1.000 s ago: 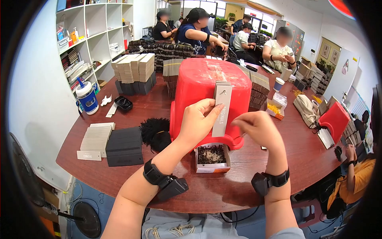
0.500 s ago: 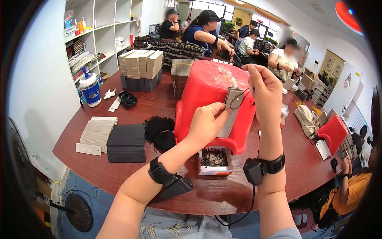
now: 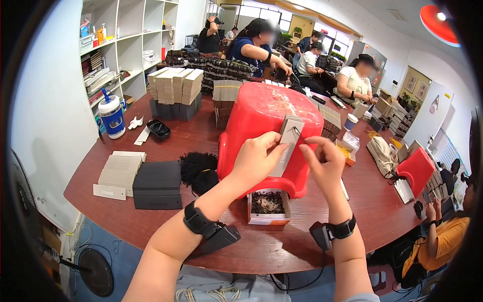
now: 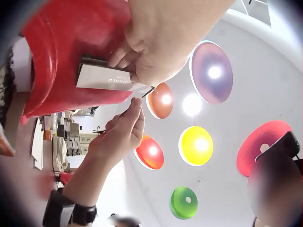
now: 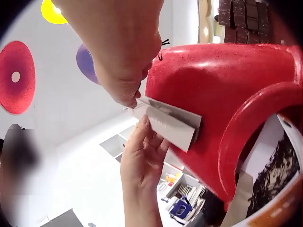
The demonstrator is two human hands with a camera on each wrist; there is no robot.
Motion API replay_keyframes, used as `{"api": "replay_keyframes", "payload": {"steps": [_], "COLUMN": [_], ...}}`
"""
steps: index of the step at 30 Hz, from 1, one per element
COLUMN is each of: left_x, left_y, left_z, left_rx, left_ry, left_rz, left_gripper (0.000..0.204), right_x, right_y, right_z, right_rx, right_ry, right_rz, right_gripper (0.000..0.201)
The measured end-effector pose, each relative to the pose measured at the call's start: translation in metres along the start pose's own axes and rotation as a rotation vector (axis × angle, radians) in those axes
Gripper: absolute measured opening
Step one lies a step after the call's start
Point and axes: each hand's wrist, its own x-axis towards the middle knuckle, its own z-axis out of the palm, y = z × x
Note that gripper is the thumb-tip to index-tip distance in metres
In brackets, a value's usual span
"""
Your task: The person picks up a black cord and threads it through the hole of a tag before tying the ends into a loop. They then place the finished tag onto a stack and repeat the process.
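Observation:
The left hand (image 3: 259, 157) pinches a few grey printed tags (image 3: 283, 166) near their upper part, holding them upright against an upturned red stool (image 3: 261, 108). A thin black cord (image 3: 296, 130) shows at the hole near the tags' top. Just right of it is the right hand (image 3: 327, 162), thumb and forefinger close together. In the right wrist view, black cord ends (image 5: 164, 43) stick out beside the right hand (image 5: 120, 52), its fingertips at the tags' end (image 5: 173, 128). The left wrist view shows the cord (image 4: 148, 92) by the right fingertips.
Below the stool's edge sits a box of black cords (image 3: 269, 219). Grey tags (image 3: 118, 171), dark cards (image 3: 157, 185) and a black cord bundle (image 3: 197, 166) lie to the left. Behind are stacked tags (image 3: 176, 86) and a blue-and-white cup (image 3: 111, 118). Several people sit around.
The right hand rose with the black cord, then came down beside the tags' top. The cord loop, large half a second ago, is now small at the hole. The left hand keeps its grip.

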Motion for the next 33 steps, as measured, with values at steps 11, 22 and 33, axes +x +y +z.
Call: {"api": "replay_keyframes", "payload": {"steps": [11, 22, 33], "left_x": [-0.002, -0.009, -0.022], "left_y": [-0.003, 0.022, 0.018], "left_z": [-0.020, -0.030, -0.028], "left_rx": [0.181, -0.023, 0.225], "left_ry": [-0.183, -0.398, -0.391], "left_rz": [0.330, 0.141, 0.145], "left_gripper": [0.038, 0.037, 0.031], "right_x": [0.000, 0.019, 0.025], "right_y": [-0.007, -0.011, -0.013], "right_z": [0.001, -0.006, 0.001], "right_rx": [0.651, 0.644, 0.590], "right_ry": [-0.221, -0.418, -0.249], "right_rz": [0.358, 0.538, 0.385], "right_gripper": [0.017, 0.038, 0.015]}}
